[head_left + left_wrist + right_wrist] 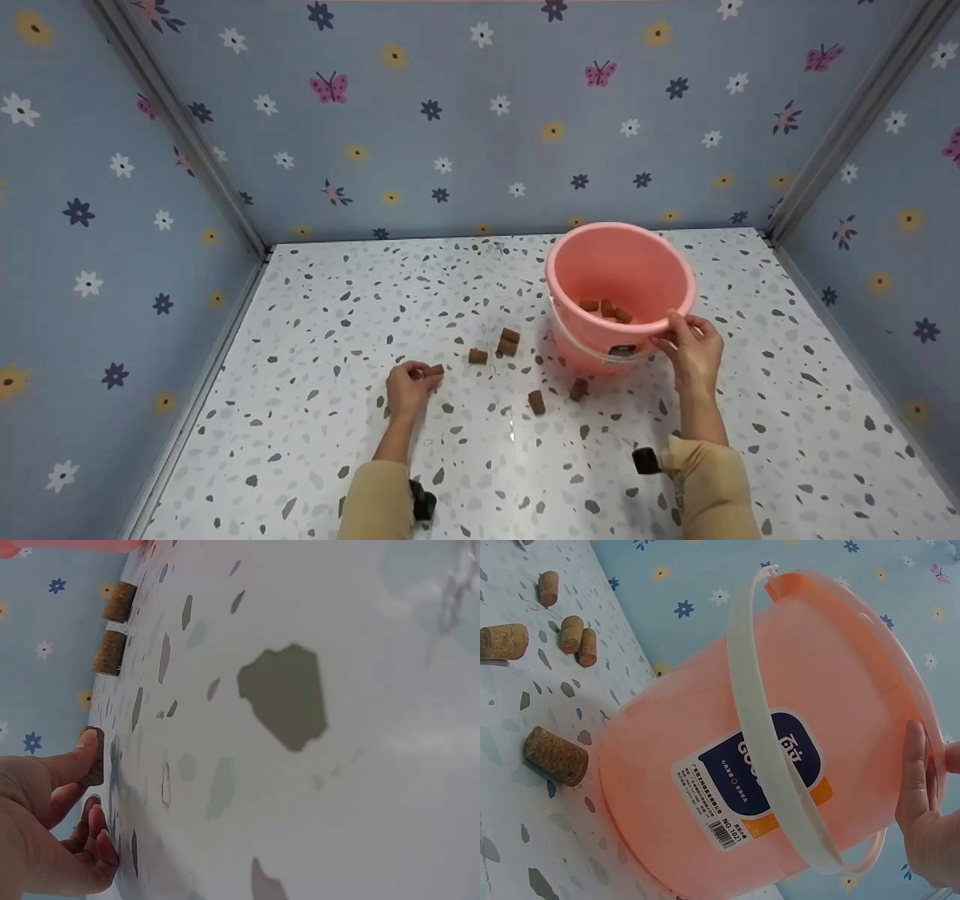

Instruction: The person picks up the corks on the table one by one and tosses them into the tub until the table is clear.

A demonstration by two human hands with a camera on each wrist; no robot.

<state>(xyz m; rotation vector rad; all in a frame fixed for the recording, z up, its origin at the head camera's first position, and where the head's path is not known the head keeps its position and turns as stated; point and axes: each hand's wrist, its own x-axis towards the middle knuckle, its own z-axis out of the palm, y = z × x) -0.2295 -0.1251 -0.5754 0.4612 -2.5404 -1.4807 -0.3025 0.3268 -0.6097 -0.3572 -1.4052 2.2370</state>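
Observation:
My left hand (409, 388) pinches a brown cork (434, 370) between thumb and fingers, low over the speckled table; the left wrist view shows the same cork (94, 756) at the thumb tip. On the right, my right hand (694, 352) grips the rim of a pink bucket (600, 341), thumb on one side and fingers on the other. Several corks (622, 315) lie inside the bucket. Outside it, more corks are scattered between the hands, among them one (478, 356) near the left hand and one (556, 756) close to the bucket's base.
The white speckled tabletop (337, 300) is bounded by blue flowered panels (465, 150) at the back and both sides. A white handle (757, 705) hangs down the bucket's near side, across a printed label (727, 802). Black wrist cameras (646, 460) sit at both sleeves.

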